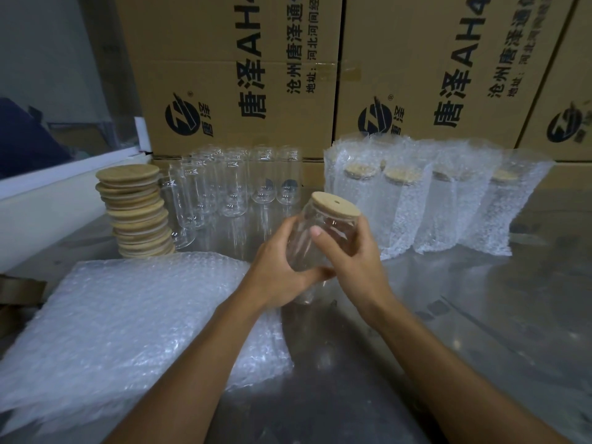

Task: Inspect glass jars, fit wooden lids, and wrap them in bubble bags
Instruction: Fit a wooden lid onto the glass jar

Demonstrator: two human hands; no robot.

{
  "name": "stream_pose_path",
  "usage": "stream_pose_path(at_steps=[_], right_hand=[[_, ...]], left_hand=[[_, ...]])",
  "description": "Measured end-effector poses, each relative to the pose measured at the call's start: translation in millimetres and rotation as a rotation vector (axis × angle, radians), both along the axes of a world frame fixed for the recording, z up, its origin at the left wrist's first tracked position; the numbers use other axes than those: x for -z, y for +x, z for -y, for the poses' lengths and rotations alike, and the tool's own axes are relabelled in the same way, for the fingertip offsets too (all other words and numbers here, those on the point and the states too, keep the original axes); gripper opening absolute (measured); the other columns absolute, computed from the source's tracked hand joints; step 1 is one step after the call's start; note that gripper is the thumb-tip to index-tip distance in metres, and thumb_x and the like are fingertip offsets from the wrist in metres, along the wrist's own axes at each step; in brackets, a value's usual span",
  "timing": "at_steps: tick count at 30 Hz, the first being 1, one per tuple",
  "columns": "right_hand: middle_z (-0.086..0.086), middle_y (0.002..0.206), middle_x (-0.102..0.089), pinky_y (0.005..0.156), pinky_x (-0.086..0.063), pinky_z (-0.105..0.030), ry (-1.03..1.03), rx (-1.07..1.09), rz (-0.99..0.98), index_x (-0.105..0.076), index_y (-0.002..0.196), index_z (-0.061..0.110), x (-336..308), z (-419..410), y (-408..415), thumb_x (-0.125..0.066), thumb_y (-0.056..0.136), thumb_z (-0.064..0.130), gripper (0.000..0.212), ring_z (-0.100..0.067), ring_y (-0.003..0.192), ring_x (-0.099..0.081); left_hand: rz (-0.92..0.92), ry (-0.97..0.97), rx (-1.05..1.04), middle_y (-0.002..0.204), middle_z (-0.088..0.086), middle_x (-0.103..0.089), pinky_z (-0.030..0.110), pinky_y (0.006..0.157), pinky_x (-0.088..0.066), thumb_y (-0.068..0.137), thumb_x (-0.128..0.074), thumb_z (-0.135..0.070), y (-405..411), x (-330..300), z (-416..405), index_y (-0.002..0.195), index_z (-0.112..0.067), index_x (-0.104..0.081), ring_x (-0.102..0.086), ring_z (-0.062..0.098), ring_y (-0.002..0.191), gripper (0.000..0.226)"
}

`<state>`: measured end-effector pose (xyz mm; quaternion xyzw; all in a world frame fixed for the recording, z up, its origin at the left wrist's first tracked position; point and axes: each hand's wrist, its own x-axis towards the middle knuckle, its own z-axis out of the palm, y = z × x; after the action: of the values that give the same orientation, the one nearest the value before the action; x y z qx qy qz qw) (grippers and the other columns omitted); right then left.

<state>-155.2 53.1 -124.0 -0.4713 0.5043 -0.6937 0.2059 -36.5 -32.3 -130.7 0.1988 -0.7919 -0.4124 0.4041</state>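
- Stack of flat bubble bags (128,318) lying nearest, on the left of the shiny metal tabletop (480,315).
- Both hands holding one glass jar (315,238) above the tabletop, just past the bags, tilted with its top leaning away and to the right.
- Left hand (275,267) curling round the jar's base and lower side; right hand (349,251) wrapping the upper body, thumb lying across the near glass.
- Wooden lid (336,205) sitting on the jar mouth, a small hole showing near its far edge. Jar looking empty.
- Leaning stack of wooden lids (137,209) standing at far left.
- Cluster of bare glass jars (234,184) standing upright beside that stack, empty, unlidded.
- Row of wrapped jars (426,200) standing at right, each in a bubble bag, pale lids showing through.
- Cardboard cartons (240,68) standing along the back, printing running sideways: "唐泽AH4…", "沧州唐泽通…", "地址:河北…", plus a round dark logo; the rest cut off.
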Motion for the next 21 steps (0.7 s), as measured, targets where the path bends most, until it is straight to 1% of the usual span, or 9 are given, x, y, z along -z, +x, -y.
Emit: stream_pose_path(at_steps=[2, 6, 9, 11, 12, 14, 15, 18, 21], right_hand=[[0.005, 0.126, -0.069, 0.1, -0.056, -0.033, 0.038, -0.016, -0.079, -0.047, 0.141, 0.022, 3.9, 2.0, -0.7, -0.079, 0.086, 0.02, 0.063, -0.005, 0.116, -0.066], [0.009, 0.124, -0.07, 0.099, -0.056, -0.045, 0.068, -0.001, -0.187, -0.047, 0.141, 0.039, 7.5, 4.7, -4.4, -0.081, 0.087, 0.027, 0.065, -0.007, 0.115, -0.067], [0.03, 0.113, -0.067, 0.098, -0.055, -0.027, 0.117, 0.057, -0.283, -0.038, 0.136, 0.063, 8.6, 5.0, -4.4, -0.078, 0.086, 0.046, 0.066, 0.003, 0.113, -0.063], [0.029, 0.123, -0.056, 0.097, -0.046, -0.012, 0.149, 0.096, -0.343, -0.026, 0.15, 0.053, 9.9, 5.8, -3.4, -0.072, 0.081, 0.059, 0.083, 0.003, 0.119, -0.055], [0.021, 0.129, -0.054, 0.098, -0.044, -0.01, 0.154, 0.102, -0.35, -0.024, 0.154, 0.046, 11.4, 6.8, -4.2, -0.069, 0.078, 0.062, 0.089, 0.002, 0.122, -0.052], [0.013, 0.135, -0.053, 0.102, -0.045, -0.02, 0.161, 0.128, -0.342, -0.028, 0.156, 0.037, 13.6, 8.4, -7.3, -0.068, 0.081, 0.058, 0.088, -0.004, 0.125, -0.05], [0.012, 0.134, -0.053, 0.103, -0.046, -0.026, 0.163, 0.151, -0.338, -0.032, 0.156, 0.03, 14.3, 8.8, -9.6, -0.07, 0.085, 0.053, 0.084, -0.007, 0.125, -0.051], [0.011, 0.13, -0.055, 0.103, -0.047, -0.033, 0.174, 0.245, -0.307, -0.04, 0.154, 0.017, 15.5, 8.4, -16.3, -0.068, 0.094, 0.04, 0.07, -0.015, 0.126, -0.055], [0.004, 0.135, -0.057, 0.106, -0.048, -0.04, 0.189, 0.347, -0.268, -0.04, 0.152, 0.019, 14.8, 7.8, -19.6, -0.065, 0.097, 0.037, 0.063, -0.015, 0.123, -0.056]], left_hand=[[0.004, 0.031, 0.001, 0.123, -0.018, -0.067, 0.043, 0.1, -0.052, 0.06, -0.083, -0.042, -0.4, 1.6, 1.2, 0.128, -0.054, -0.045, -0.065, 0.007, 0.115, 0.078], [0.035, 0.084, -0.026, 0.118, -0.024, -0.068, 0.042, 0.096, -0.056, 0.058, -0.08, -0.044, -1.3, 5.7, 6.7, 0.132, -0.049, -0.044, -0.067, 0.005, 0.111, 0.083], [0.061, 0.133, -0.056, 0.11, -0.029, -0.069, 0.036, 0.095, -0.056, 0.052, -0.081, -0.047, -2.0, 6.7, 9.1, 0.114, -0.065, -0.046, -0.067, -0.001, 0.107, 0.074], [0.089, 0.166, -0.08, 0.103, -0.038, -0.066, 0.03, 0.095, -0.056, 0.046, -0.081, -0.05, -2.2, 6.3, 8.9, 0.106, -0.068, -0.048, -0.065, -0.007, 0.106, 0.071], [0.11, 0.167, -0.077, 0.098, -0.045, -0.063, 0.023, 0.091, -0.055, 0.045, -0.081, -0.051, -1.8, 6.3, 8.1, 0.102, -0.073, -0.048, -0.063, -0.014, 0.102, 0.069], [0.175, 0.135, -0.058, 0.09, -0.051, -0.06, 0.012, 0.082, -0.052, 0.045, -0.083, -0.051, -0.2, 5.6, 6.2, 0.093, -0.083, -0.045, -0.06, -0.022, 0.093, 0.069], [0.224, 0.103, -0.066, 0.089, -0.046, -0.063, 0.014, 0.083, -0.054, 0.048, -0.086, -0.048, 1.3, 5.3, 4.8, 0.095, -0.082, -0.045, -0.062, -0.019, 0.093, 0.071], [0.373, -0.19, -0.231, 0.105, -0.018, -0.07, 0.036, 0.095, -0.055, 0.068, -0.088, -0.031, 2.1, 0.5, -2.1, 0.122, -0.049, -0.052, -0.066, 0.008, 0.105, 0.068], [0.402, -0.444, -0.451, 0.11, -0.001, -0.066, 0.034, 0.087, -0.051, 0.079, -0.082, -0.029, 3.8, -16.0, -12.8, 0.122, -0.023, -0.062, -0.064, 0.023, 0.102, 0.048]])
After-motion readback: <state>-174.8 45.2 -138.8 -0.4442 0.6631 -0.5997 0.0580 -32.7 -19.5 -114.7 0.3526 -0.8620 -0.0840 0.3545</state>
